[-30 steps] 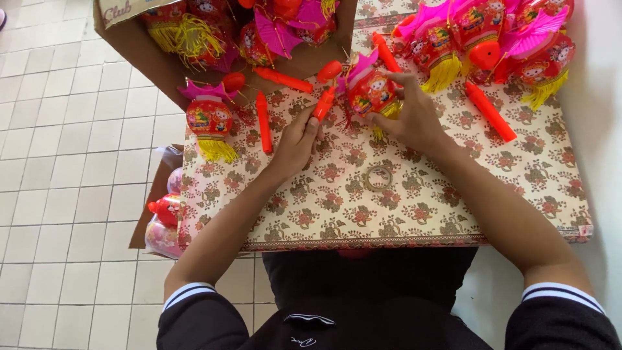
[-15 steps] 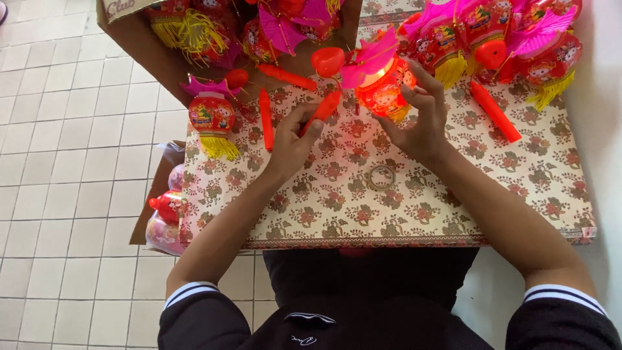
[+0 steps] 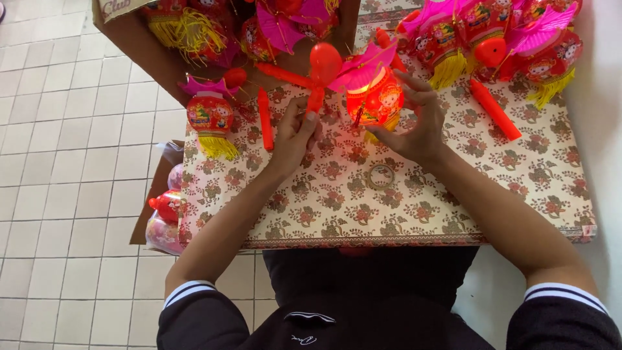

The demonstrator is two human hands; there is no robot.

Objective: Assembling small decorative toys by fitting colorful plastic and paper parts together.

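Fingers first, seen from my head camera: my right hand curls around a glowing red toy lantern, thumb below and the other fingers over its far side, so it sits lifted just above the worktop with its pink paper top tipped toward my left. My left hand is closed in a pinch on a red plastic handle stick, whose rounded end stands just beside the lantern's pink top. Another loose red stick lies just left of that hand, and one more lies to the right. A finished lantern with a yellow fringe rests near the worktop's left edge. A small ring lies on the flowered covering between my wrists. More lanterns are heaped along the far side.
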